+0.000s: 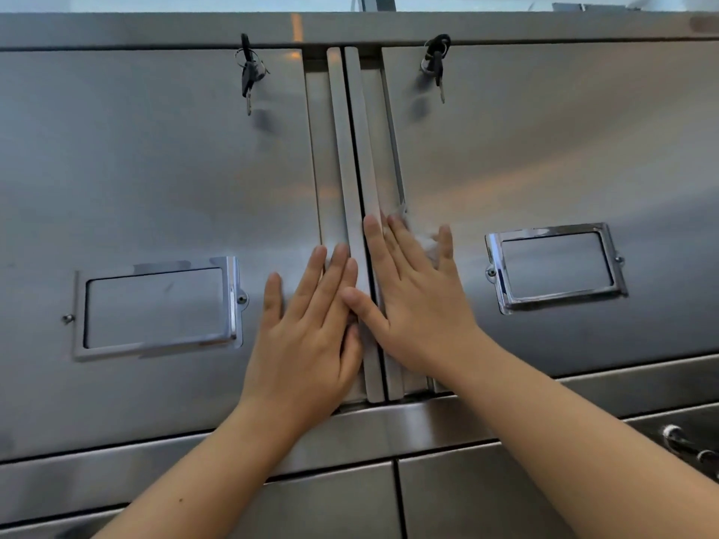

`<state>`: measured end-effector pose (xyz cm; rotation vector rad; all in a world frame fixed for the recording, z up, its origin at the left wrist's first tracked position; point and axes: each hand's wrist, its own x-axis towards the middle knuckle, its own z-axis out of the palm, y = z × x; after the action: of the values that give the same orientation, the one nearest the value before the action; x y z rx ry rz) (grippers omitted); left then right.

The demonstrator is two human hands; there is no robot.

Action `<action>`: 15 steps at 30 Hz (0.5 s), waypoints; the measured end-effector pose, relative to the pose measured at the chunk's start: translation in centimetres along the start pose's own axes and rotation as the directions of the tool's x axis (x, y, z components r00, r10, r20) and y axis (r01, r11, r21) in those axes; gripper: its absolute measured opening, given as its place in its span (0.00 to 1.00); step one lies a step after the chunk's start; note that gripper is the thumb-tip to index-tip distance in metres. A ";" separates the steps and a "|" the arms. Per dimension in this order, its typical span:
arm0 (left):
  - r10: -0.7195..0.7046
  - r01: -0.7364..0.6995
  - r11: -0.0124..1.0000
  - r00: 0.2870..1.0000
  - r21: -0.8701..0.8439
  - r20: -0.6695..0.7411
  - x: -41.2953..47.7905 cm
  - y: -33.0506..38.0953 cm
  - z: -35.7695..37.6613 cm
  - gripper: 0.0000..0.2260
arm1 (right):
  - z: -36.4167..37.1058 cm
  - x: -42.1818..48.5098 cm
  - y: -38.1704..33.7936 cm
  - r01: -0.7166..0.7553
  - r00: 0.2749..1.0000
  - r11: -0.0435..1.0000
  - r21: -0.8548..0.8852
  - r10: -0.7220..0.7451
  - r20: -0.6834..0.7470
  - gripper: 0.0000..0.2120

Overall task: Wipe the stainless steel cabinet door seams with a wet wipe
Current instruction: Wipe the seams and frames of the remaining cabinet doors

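Observation:
Two stainless steel cabinet doors meet at a vertical seam (360, 157) with raised strips on each side. My left hand (307, 332) lies flat with straight fingers on the left door (155, 169) beside the seam. My right hand (412, 305) presses flat on the right door (544, 149) next to the seam, fingers spread. A thin, pale wet wipe (422, 239) shows between and above the right hand's fingers, mostly hidden under the palm. My right thumb crosses the seam toward the left fingers.
Keys hang from a lock (248, 72) on the left door and a lock (435, 62) on the right. Each door carries a chrome label frame: the left frame (155, 309) and the right frame (556, 266). Lower cabinet doors (467, 499) sit below a horizontal rail (389, 425).

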<state>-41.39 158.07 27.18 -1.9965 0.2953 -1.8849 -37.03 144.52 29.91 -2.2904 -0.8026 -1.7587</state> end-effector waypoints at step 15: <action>0.037 -0.035 0.999 0.994 -0.016 0.100 -1.7 -0.3 -0.2 0.24 | 0.9 -6.8 -1.3 0.024 0.999 1.000 0.007 -0.025 0.038 0.34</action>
<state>-41.76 158.94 25.76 -2.0729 0.3160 -1.7591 -38.07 143.85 23.06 -2.3258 -0.8454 -1.7248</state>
